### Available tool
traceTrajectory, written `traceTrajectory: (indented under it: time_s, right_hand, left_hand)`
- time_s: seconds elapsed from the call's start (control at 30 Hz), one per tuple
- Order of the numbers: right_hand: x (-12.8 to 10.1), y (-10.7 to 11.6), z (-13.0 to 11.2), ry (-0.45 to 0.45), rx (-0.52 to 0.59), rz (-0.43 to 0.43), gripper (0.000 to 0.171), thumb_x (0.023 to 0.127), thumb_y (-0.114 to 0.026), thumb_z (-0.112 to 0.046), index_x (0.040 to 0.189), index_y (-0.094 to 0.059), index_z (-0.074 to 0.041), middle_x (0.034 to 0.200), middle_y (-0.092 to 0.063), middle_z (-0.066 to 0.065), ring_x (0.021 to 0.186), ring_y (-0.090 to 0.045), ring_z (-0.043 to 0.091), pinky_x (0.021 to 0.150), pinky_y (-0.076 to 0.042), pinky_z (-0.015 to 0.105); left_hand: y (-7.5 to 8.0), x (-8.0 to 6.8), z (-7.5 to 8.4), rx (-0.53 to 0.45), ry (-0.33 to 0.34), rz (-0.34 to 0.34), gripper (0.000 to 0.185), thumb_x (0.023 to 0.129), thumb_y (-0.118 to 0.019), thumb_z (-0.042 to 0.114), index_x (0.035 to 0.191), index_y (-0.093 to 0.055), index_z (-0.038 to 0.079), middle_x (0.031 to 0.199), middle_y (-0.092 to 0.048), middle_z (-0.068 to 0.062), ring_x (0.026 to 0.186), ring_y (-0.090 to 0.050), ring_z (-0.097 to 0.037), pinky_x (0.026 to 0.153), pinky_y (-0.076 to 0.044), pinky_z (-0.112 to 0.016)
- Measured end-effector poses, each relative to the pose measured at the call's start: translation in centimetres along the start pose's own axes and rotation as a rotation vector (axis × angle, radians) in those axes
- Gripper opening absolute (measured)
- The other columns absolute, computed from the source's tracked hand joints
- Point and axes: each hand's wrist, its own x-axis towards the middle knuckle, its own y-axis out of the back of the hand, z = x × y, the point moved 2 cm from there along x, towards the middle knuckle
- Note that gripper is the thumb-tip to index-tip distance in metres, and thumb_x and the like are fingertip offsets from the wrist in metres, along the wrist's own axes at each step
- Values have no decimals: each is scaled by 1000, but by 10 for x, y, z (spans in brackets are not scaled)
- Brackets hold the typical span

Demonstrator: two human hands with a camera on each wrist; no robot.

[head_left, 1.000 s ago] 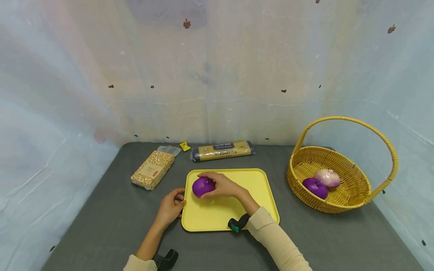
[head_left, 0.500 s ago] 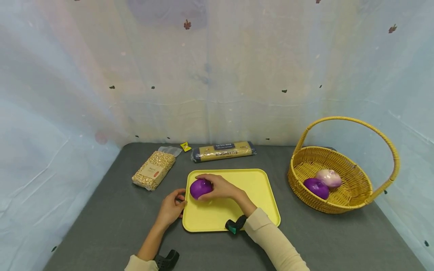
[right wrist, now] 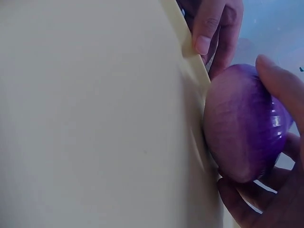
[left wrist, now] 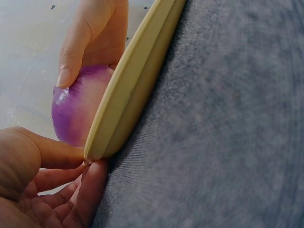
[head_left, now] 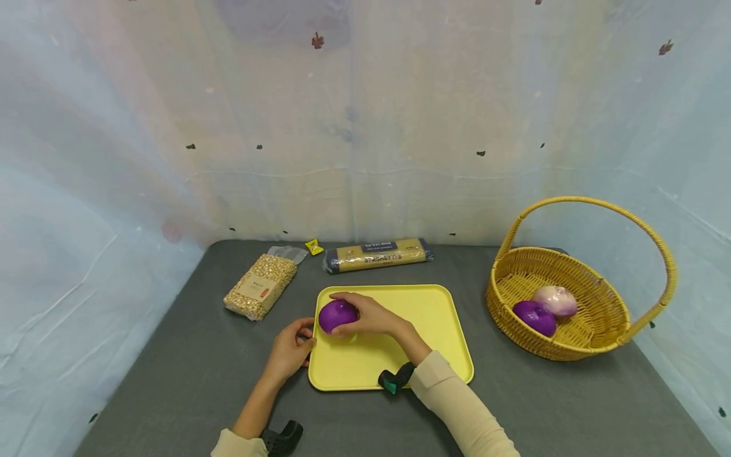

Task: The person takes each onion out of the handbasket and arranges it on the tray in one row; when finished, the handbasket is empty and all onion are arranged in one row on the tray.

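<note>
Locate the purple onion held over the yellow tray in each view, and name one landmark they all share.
Head: purple onion, left of centre, under the right hand.
Left wrist: left side, behind the tray rim.
Right wrist: right side, gripped by fingers.
Shared landmark: the yellow tray and its left rim.

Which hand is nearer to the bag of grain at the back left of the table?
Left. The left hand pinches the yellow tray's left rim, on the side facing the bag of grain. The right hand grips the purple onion over the tray, farther off.
</note>
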Motion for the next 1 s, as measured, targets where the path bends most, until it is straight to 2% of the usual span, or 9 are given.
traceTrajectory:
  time_s: [0.3,0.7,1.0]
  right_hand:
    - [0,0,1,1,34,0,76,80,-73,-34,142,-37,-12,140,-43,5,122,-47,18,96,-45,28]
    - [-1,-1,1,11,45,-14,76,79,-75,-31,142,-38,-11,136,-46,4,118,-49,15,94,-46,26]
    - [0,-1,1,14,34,-16,76,79,-74,-32,142,-38,-11,137,-46,4,119,-49,15,96,-45,26]
  left_hand:
    - [0,0,0,0,-6,0,39,83,-62,-1,121,-57,1,87,-55,-10,56,-51,-16,39,-50,-29]
    - [0,-1,1,4,-41,11,38,81,-62,-4,118,-58,-1,85,-55,-10,53,-49,-14,37,-49,-28]
    - [0,-1,2,-4,-33,5,38,82,-62,-5,119,-58,-1,86,-56,-11,53,-49,-12,38,-49,-27]
